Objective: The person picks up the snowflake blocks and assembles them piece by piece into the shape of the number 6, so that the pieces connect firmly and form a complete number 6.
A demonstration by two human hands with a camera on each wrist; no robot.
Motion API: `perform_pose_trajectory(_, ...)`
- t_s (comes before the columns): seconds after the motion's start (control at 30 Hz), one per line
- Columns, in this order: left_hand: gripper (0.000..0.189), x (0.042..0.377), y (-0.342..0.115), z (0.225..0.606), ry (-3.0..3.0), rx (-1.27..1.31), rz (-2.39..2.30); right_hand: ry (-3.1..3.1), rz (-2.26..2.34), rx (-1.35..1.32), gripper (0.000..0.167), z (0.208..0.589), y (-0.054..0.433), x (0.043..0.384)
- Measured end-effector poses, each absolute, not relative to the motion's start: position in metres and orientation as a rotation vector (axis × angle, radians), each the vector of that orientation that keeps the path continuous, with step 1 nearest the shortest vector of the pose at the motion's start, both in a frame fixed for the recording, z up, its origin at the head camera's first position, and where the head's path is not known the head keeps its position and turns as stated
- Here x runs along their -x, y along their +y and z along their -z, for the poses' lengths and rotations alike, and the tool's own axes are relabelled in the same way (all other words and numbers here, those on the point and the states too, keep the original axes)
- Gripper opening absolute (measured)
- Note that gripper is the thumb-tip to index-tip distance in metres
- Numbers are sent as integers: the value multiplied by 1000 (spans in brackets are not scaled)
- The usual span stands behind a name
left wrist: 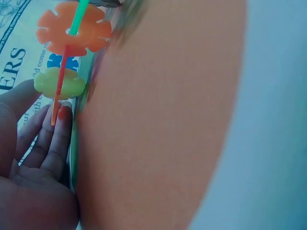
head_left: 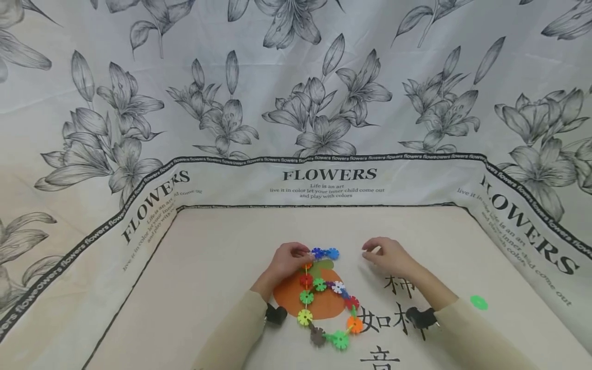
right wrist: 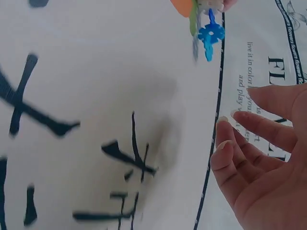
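Observation:
A looped chain of colourful notched snowflake discs (head_left: 306, 296) is in the middle of the head view, linked edge to edge. My left hand (head_left: 288, 260) pinches it at the upper left, beside the blue discs (head_left: 332, 254) that stick out to the right. In the left wrist view, an orange disc (left wrist: 72, 28) and a yellow-green disc (left wrist: 60, 84) line up before the thumb and fingers. My right hand (head_left: 390, 257) hovers to the right, apart from the chain, its fingers loosely bent and holding nothing. The right wrist view shows a blue disc (right wrist: 211, 32) beyond its fingertips.
A loose green disc (head_left: 479, 302) lies on the tablecloth at the right. Under the chain, the cloth bears a printed orange fruit (head_left: 287, 298), with black characters (head_left: 381, 321) beside it. A flower-printed curtain (head_left: 324, 103) encloses the back and sides.

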State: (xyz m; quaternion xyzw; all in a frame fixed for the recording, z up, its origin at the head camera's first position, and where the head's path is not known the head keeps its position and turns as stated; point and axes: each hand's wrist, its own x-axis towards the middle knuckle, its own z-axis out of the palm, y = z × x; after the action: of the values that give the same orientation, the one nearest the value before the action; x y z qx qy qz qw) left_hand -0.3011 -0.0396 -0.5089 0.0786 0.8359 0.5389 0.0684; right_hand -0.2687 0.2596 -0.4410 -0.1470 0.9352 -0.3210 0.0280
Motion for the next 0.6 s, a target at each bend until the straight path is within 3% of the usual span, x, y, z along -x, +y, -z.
perform_pose_trajectory(0.3, 29, 302, -40, 514, 2455, -261, -1656, 2999, 830, 398, 26, 420, 348, 233)
perform_pose_trajectory(0.6, 30, 305, -43, 512, 2411, -239, -1679, 2942, 736, 200, 54, 432, 453, 211)
